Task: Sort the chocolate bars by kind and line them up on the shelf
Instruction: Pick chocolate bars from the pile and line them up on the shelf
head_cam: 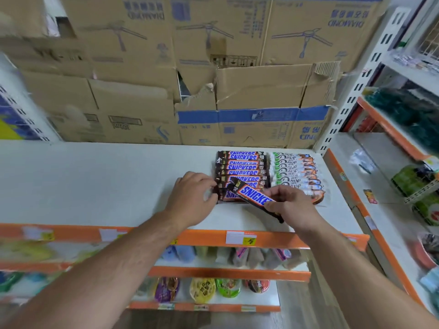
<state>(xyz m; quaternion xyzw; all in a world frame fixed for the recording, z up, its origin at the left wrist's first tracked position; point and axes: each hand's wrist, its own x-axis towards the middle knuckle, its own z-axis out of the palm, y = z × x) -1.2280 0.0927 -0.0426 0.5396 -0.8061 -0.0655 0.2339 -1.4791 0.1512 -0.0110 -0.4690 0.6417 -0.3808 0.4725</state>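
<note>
On the white top shelf (99, 181) two rows of chocolate bars lie side by side near the right end. The Snickers row (242, 169) is a stack of brown bars laid crosswise, one in front of the next, running from the back of the shelf toward its orange front edge. Just beside it on the right sits the white-wrapped row (297, 172), bars with green and orange on the wrappers, lined up the same way and touching the brown row along its side.

The right hand (293, 205) pinches a loose Snickers bar (255, 197) between thumb and fingertips at its nearer end — the bar is tilted, its far end pointing up and left over the front of the brown row. The left hand (192, 198) rests on the shelf at the left front corner of that row, fingers curled and touching the ends of the nearest bars; whether it actually grips one cannot be told.

Behind the shelf stand cardboard boxes (213, 67), stacked and partly torn. Below the orange edge, lower shelves hold blurred snack packets (204, 289).
</note>
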